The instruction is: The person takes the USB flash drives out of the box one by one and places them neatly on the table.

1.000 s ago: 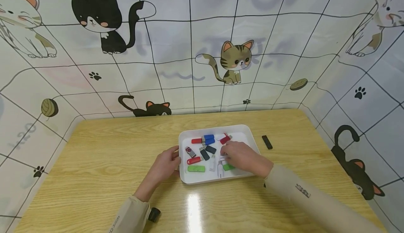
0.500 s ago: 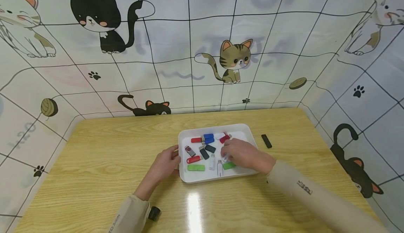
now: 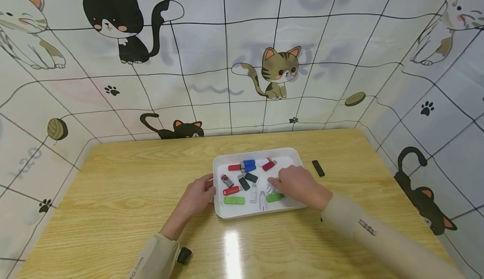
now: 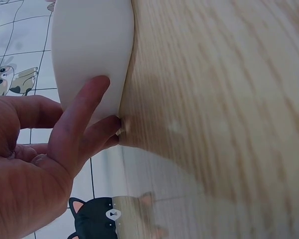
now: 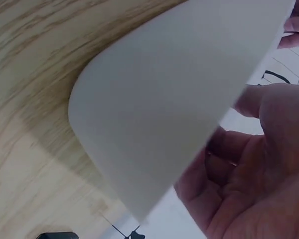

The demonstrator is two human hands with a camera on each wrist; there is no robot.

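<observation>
A white rectangular tray (image 3: pixel 231 216) stands on the wooden table, holding several USB sticks in red, blue, black, green and white. My left hand (image 3: pixel 195 196) grips the tray's left side; in the left wrist view its fingers lie along the outer wall (image 4: pixel 94 40). Over the tray's right part, my right hand (image 3: pixel 300 185) is lowered with bent fingers. One extended digit reaches a white USB stick (image 3: pixel 269 189). In the right wrist view the tray wall (image 5: pixel 154 99) hides its fingertips, so whether anything is pinched is unclear. A green USB stick (image 3: pixel 273 198) lies just below that hand.
One black USB stick (image 3: pixel 318 168) lies on the table (image 3: pixel 143 178) right of the tray. A dark cylindrical object (image 3: pixel 184 255) shows beside the left sleeve. Cat-print sheets (image 3: pixel 206 48) enclose the back and sides.
My right hand has shifted slightly right over the tray, uncovering more of the white USB stick and the green one's end. My left hand has stayed at the tray's left side.
</observation>
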